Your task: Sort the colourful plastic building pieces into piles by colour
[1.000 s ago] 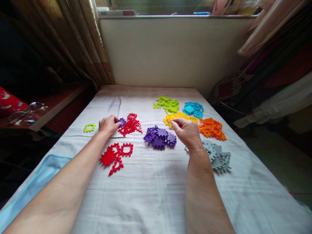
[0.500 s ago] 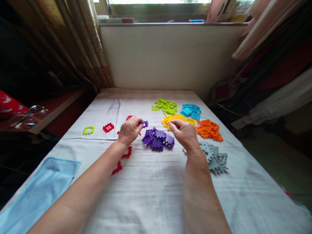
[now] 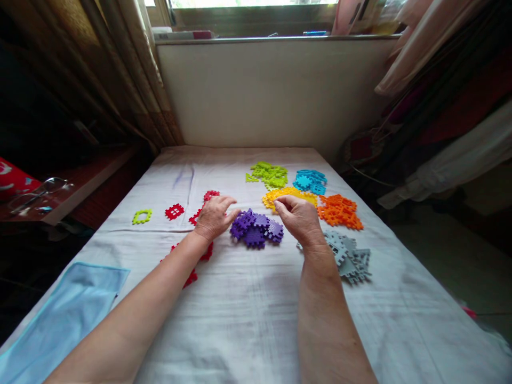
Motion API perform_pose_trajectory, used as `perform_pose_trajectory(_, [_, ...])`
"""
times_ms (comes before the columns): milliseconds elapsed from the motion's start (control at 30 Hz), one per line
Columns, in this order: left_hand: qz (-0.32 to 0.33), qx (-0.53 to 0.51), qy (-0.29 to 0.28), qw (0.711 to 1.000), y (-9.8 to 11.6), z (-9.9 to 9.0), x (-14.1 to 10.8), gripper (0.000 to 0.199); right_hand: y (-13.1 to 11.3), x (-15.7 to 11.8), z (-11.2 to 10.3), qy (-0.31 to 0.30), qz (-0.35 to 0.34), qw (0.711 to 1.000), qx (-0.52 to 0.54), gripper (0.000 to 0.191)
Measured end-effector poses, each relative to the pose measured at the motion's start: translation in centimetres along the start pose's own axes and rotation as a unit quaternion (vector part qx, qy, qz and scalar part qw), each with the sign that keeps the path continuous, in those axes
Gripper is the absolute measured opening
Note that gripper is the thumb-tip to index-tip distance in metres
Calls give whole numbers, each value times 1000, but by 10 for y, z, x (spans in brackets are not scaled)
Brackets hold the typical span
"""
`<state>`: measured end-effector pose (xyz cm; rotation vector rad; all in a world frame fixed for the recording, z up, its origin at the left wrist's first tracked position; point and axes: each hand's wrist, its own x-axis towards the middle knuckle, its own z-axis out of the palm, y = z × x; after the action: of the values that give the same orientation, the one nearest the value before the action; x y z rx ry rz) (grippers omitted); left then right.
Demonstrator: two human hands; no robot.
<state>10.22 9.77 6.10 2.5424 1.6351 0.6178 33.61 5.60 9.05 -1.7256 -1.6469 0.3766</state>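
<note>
My left hand (image 3: 216, 216) is open, thumb and fingers apart, at the left edge of a heap of purple interlocking plastic tiles (image 3: 256, 234). Beneath and around it lie red tiles (image 3: 210, 196), partly covered by the hand and forearm. My right hand (image 3: 299, 216) has its thumb and fingertips pinched together in front of the yellow tiles (image 3: 286, 196). Whatever those fingertips may hold is too small or hidden to make out. Grey tiles (image 3: 352, 258) lie beside the right wrist, which covers part of them.
Lime green tiles (image 3: 269, 175), blue tiles (image 3: 310, 181) and orange tiles (image 3: 341, 212) form piles at the far right. A single lime frame tile (image 3: 142, 216) and a red window tile (image 3: 174, 212) lie at the left. A light blue cloth (image 3: 68, 309) covers the near left corner.
The purple piece in my left hand has been let go, and its fingers have spread. My right hand stays pinched in nearly the same place. The whole view has shifted slightly.
</note>
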Motion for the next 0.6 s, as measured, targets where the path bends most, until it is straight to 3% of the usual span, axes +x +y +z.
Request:
perform_pose_trajectory(67, [-66, 55, -20, 996, -17, -2, 15, 52, 0, 0, 0, -8, -5, 1000, 2, 24])
perform_pose_trajectory(133, [-127, 76, -88, 985, -32, -2, 28, 65, 1, 0, 0, -12, -6, 1000, 0, 25])
perform_pose_trajectory(200, [-143, 75, -155, 975, -41, 0, 35, 65, 2, 1, 0, -9, -2, 1000, -3, 25])
perform_pose_trajectory(267, [-129, 71, -186, 972, -45, 4, 36, 61, 3, 1, 1, -7, 4, 1000, -7, 26])
perform_pose_trajectory(500, [-76, 101, -144, 981, -46, -2, 1, 44, 5, 3, 9, -20, 22, 1000, 0, 27])
perform_pose_trajectory(600, [-63, 111, -128, 983, -50, -11, -18, 40, 6, 0, 15, -38, -17, 999, -3, 43])
